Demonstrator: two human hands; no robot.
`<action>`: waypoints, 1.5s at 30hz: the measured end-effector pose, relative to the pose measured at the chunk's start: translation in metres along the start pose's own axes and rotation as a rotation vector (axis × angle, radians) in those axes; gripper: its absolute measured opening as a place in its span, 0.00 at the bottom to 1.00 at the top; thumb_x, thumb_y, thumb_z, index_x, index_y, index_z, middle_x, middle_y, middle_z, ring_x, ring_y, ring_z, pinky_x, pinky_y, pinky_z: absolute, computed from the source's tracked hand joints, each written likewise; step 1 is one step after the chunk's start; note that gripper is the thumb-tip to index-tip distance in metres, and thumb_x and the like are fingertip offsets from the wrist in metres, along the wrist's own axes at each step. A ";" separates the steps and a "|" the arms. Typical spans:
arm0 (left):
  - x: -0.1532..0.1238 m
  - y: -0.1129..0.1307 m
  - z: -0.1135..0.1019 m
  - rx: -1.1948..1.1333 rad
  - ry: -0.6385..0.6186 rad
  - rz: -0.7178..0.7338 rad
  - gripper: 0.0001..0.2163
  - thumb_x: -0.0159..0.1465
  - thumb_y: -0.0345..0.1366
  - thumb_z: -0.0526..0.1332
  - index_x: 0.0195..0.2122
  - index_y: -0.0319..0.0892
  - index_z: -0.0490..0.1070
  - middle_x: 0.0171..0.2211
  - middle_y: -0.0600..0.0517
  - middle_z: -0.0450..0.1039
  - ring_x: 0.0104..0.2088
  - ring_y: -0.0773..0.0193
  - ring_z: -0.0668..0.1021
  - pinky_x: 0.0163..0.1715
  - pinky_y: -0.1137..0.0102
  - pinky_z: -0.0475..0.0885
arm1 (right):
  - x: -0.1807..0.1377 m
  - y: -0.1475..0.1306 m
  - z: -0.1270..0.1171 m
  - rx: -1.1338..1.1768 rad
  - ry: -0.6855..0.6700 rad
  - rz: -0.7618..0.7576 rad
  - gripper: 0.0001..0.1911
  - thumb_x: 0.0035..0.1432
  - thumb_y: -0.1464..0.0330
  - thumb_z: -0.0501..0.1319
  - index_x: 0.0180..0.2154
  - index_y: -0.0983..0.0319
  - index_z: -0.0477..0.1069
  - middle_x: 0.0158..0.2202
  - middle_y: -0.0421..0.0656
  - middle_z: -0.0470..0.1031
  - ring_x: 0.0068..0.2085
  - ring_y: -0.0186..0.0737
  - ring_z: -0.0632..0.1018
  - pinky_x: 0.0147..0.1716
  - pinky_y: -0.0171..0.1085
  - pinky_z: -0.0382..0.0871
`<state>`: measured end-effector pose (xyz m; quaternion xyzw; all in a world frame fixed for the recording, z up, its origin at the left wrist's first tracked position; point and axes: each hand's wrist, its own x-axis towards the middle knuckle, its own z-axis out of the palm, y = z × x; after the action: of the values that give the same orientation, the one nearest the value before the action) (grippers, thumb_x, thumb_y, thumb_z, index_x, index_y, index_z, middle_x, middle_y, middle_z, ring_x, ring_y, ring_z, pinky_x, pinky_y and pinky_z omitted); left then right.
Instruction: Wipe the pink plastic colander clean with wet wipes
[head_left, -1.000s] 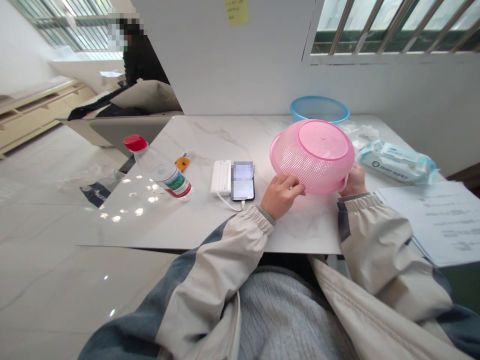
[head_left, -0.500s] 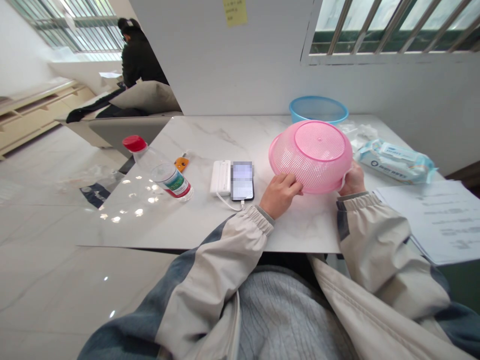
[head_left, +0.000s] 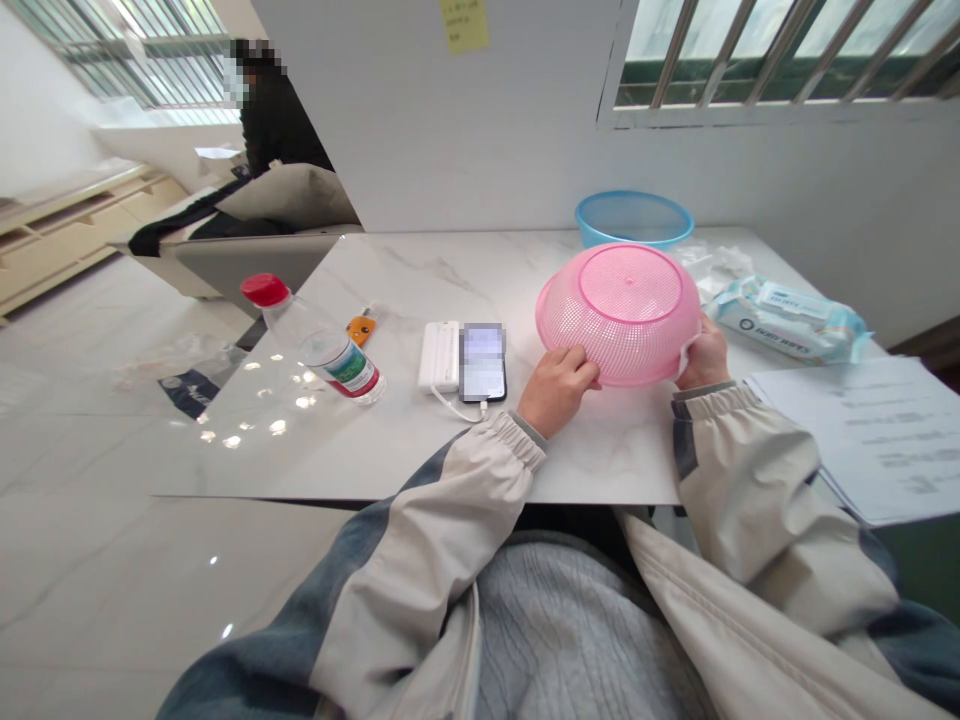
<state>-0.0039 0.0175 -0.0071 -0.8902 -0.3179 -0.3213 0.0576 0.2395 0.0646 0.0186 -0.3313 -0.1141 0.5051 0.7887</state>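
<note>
A pink plastic colander [head_left: 630, 285] is held tilted above the table, its base turned up toward me. My left hand [head_left: 561, 388] is closed on the near left part of its rim. On the right side, my right hand [head_left: 705, 358] is closed on a white wipe [head_left: 685, 352] and presses it against the colander's side; most of the wipe and some of the fingers are hidden. Behind the colander stands a blue colander [head_left: 636, 218]. An open-looking pack of wipes [head_left: 791, 322] lies to the right of my right hand.
To the left are a clear bottle with a red cap [head_left: 322, 350], an orange tag [head_left: 361, 328], a white power bank [head_left: 439, 357] and a phone [head_left: 483, 362] on its cable. Papers [head_left: 870, 430] lie at right. Crumpled plastic [head_left: 716, 263] sits behind. A person [head_left: 277, 115] sits beyond the table.
The pink colander has tilted slightly and shifted a little left, with both hands still on it. My right hand has moved only slightly along its side.
</note>
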 end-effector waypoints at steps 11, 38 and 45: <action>0.001 0.000 -0.001 -0.006 -0.072 -0.036 0.09 0.74 0.38 0.61 0.39 0.40 0.75 0.40 0.47 0.74 0.44 0.56 0.74 0.47 0.63 0.70 | 0.000 0.002 -0.002 -0.002 -0.045 -0.020 0.19 0.75 0.72 0.50 0.37 0.63 0.78 0.28 0.41 0.81 0.33 0.39 0.82 0.49 0.41 0.83; -0.001 0.000 0.005 -0.215 -0.163 -0.200 0.04 0.72 0.34 0.64 0.39 0.41 0.73 0.42 0.47 0.73 0.45 0.57 0.74 0.48 0.63 0.72 | 0.014 0.008 -0.014 -0.162 0.190 -0.010 0.17 0.66 0.79 0.55 0.25 0.62 0.70 0.23 0.40 0.74 0.26 0.34 0.74 0.26 0.31 0.74; -0.001 -0.001 0.003 -0.249 -0.108 -0.145 0.07 0.72 0.36 0.65 0.37 0.42 0.75 0.40 0.48 0.75 0.43 0.58 0.75 0.47 0.64 0.71 | 0.012 0.005 -0.012 -0.120 0.125 0.026 0.15 0.68 0.76 0.55 0.31 0.62 0.75 0.26 0.42 0.79 0.30 0.38 0.80 0.38 0.38 0.83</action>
<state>-0.0037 0.0185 -0.0101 -0.8810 -0.3418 -0.3135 -0.0937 0.2479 0.0715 0.0047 -0.4103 -0.0902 0.4858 0.7665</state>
